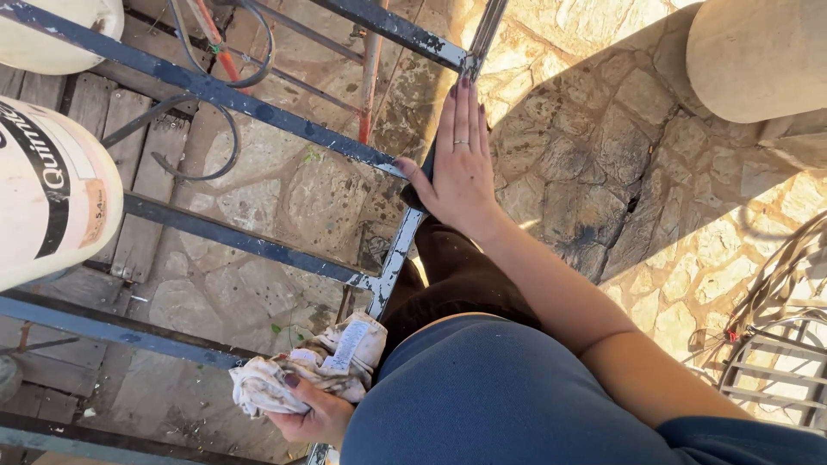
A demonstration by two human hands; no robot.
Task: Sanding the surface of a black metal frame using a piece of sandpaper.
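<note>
Two hands: left (314, 413) clutches rag (301, 366); right (461, 164) flat, open on frame (392, 258).

Under your right grip (461, 164) runs a stone floor (594, 146), irregular tan slabs. Left of it, the dark blue metal frame (215, 90) lies over stone and weathered wooden boards (103, 112).

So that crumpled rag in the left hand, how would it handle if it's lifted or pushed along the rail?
The rag looks soft and floppy: it bunches in folds inside the left hand. It is probably light, since a few fingers hold it. Pushed along the blue metal rail, it would likely drag and snag rather than slide, given the chipped paint.
</note>
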